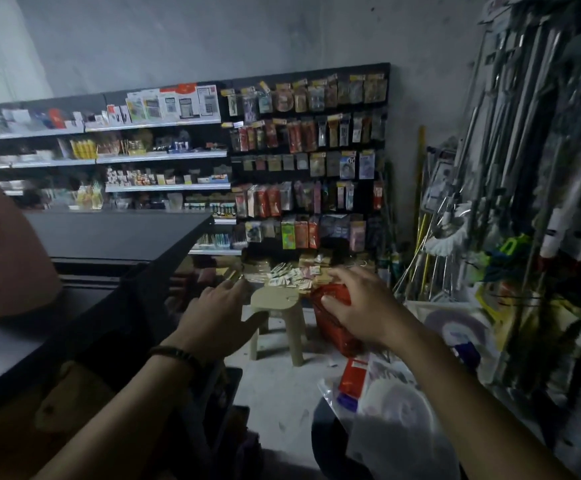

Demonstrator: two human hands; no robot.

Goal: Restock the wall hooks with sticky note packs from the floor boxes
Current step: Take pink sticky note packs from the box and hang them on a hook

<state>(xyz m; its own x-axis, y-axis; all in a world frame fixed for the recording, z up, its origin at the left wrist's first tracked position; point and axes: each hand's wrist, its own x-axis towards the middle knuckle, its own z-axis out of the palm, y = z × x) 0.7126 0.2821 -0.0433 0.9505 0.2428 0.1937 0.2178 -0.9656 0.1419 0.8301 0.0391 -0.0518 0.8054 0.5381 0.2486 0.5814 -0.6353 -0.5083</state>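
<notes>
Closest to me, both arms reach forward. The left hand (219,306), a beaded bracelet (174,355) on its wrist, is spread flat with straight fingers and holds nothing. The right hand (358,306) has its fingers loosely bent and also seems to grasp nothing, though the picture is dim and blurred there. Below the right forearm lies a heap of plastic-wrapped goods (386,403).

Between the two hands and a little beyond them stands a small pale stool (275,301). A red basket (335,336) sits under and just past the right palm, and I cannot tell whether the palm touches it. Past the fingertips of both hands, the sticky note packs (292,277) lie scattered on the floor. I cannot make out any box edges. Above them, well beyond reach, rises the dark panel of wall hooks (306,150), mostly full, with its lowest row thinner.

A black counter (115,237) juts in to the left of the left hand. Long mop handles (524,150) lean to the right of the right hand.

The aisle is tight and dark. I'd worry about a foot catching the stool or the plastic heap. A right elbow could also swing wide and bring the leaning handles down onto the loose packs.
</notes>
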